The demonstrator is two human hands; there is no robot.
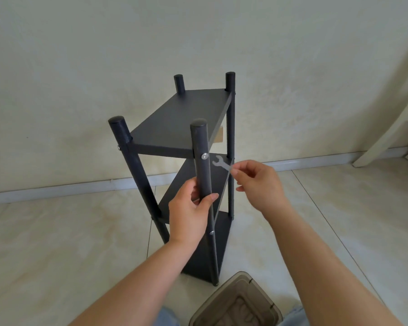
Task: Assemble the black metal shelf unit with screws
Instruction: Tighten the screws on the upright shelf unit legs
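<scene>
A black metal shelf unit (181, 118) with three shelves and round posts stands upright on the tiled floor in front of me. My left hand (190, 215) grips the near right post (201, 161) below the top shelf. A silver screw (204, 156) shows in that post at top-shelf height, and another screw (211, 232) sits lower on it. My right hand (257, 184) pinches a small flat silver wrench (220, 164) by its end, its open jaw just right of the upper screw and apart from it.
A brownish translucent bin (236, 302) sits on the floor right below me, between my knees. A pale wall with a white skirting board (80, 187) runs behind the shelf. A white furniture leg (386, 137) slants at the far right.
</scene>
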